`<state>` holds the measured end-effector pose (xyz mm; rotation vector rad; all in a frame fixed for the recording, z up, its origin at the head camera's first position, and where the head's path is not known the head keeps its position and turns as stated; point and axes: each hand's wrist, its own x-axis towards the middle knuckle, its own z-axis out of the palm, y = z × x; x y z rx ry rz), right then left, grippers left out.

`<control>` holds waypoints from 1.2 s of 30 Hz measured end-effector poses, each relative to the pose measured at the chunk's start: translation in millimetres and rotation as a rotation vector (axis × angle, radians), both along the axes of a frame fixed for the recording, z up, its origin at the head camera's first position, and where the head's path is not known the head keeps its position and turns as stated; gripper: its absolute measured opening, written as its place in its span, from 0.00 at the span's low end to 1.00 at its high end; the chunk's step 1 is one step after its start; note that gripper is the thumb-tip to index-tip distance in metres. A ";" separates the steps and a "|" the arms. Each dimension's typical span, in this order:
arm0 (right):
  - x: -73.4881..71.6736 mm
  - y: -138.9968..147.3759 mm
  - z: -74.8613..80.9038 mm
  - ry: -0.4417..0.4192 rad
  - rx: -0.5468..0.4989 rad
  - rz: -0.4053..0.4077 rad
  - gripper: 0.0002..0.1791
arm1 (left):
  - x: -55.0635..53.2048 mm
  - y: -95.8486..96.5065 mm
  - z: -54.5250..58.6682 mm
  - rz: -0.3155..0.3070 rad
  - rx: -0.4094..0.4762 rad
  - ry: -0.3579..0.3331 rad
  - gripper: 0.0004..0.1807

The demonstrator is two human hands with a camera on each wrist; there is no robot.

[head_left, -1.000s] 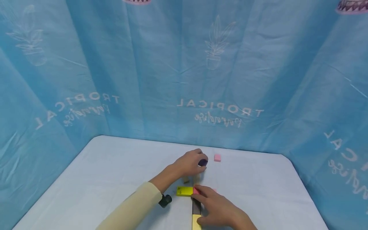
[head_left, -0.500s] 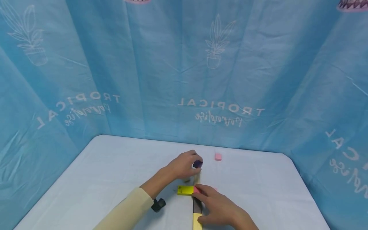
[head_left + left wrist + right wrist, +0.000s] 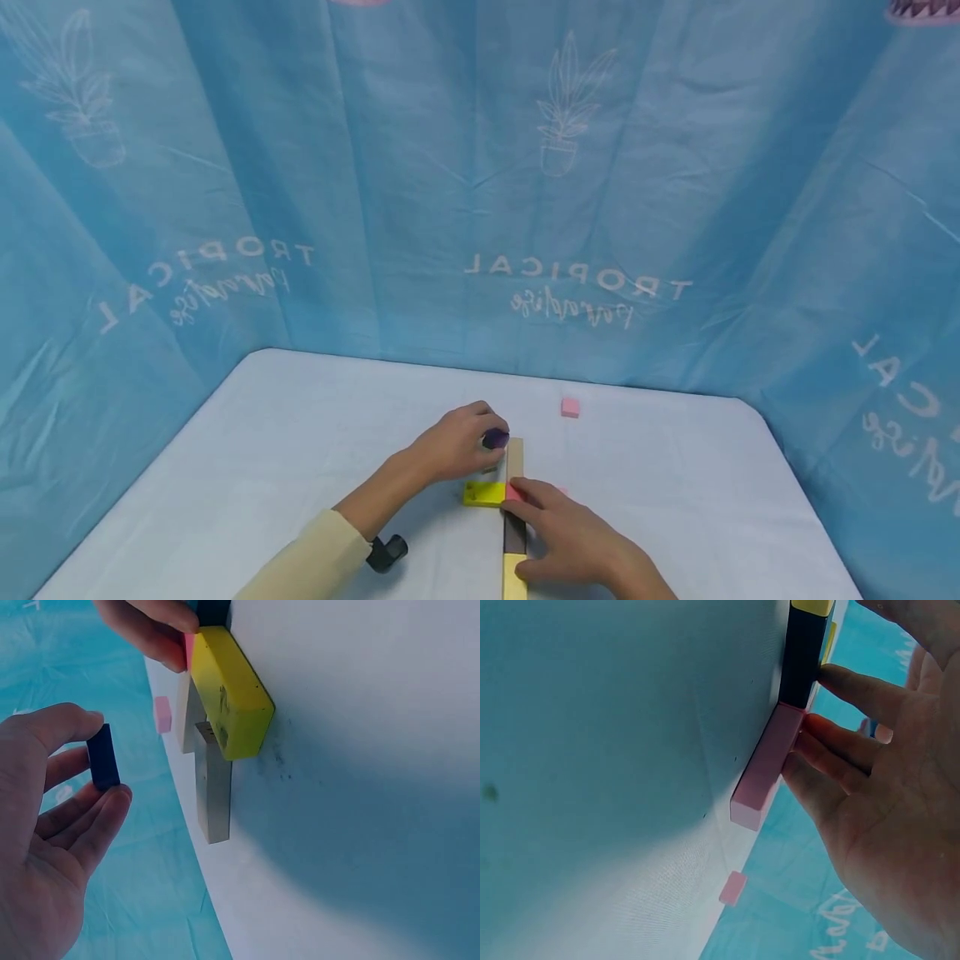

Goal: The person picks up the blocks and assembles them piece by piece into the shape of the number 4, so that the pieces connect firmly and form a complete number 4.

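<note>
My left hand [image 3: 453,446] pinches a small dark blue block [image 3: 103,757] between thumb and fingers, held above the table. Below it lie a bright yellow block [image 3: 483,494] and a loose beige block [image 3: 214,787]. Another beige block [image 3: 515,458] continues a line with a red block [image 3: 515,492], a black block [image 3: 515,533] and a pale yellow block [image 3: 514,575]. Across this line my right hand [image 3: 573,537] rests its extended fingers, touching the blocks. A long pink block [image 3: 769,765] branches off under the right fingers, mostly hidden in the head view.
A small pink cube [image 3: 570,407] sits alone toward the back of the white table [image 3: 675,467]. Blue printed curtains [image 3: 420,208] hang around its back and sides. A black device [image 3: 387,553] shows at the left wrist.
My left hand has moved left and slightly closer with the dark blue block, uncovering the beige block at the line's far end. My right hand stays in place.
</note>
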<state>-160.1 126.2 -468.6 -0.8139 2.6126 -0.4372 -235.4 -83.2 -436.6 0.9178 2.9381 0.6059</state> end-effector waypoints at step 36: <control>-1.0 -3.3 -0.6 -0.018 0.033 -0.040 0.42 | 21.3 -51.5 -45.7 0.058 -0.019 -0.197 0.16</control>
